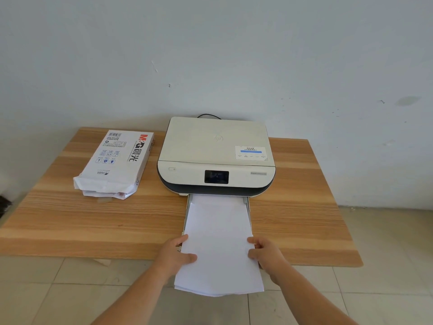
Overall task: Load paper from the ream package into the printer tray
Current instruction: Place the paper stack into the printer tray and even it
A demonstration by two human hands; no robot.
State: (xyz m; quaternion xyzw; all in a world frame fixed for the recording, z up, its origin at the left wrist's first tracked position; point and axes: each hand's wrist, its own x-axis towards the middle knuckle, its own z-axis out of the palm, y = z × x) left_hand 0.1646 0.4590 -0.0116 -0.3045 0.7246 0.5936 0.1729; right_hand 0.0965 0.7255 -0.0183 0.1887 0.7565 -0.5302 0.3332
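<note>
A white stack of paper (218, 240) lies lengthwise in the pulled-out printer tray (248, 208), its near end hanging past the table's front edge. My left hand (174, 254) grips the stack's left edge, thumb on top. My right hand (266, 254) grips its right edge. The cream and dark printer (215, 158) stands at the back middle of the table. The opened ream package (117, 160), white with red and black print, lies to the printer's left, its torn end facing me.
The wooden table (93, 221) stands against a pale wall. A black cable (208, 116) runs out behind the printer. Tiled floor (70, 289) shows below the table's front edge and to the right.
</note>
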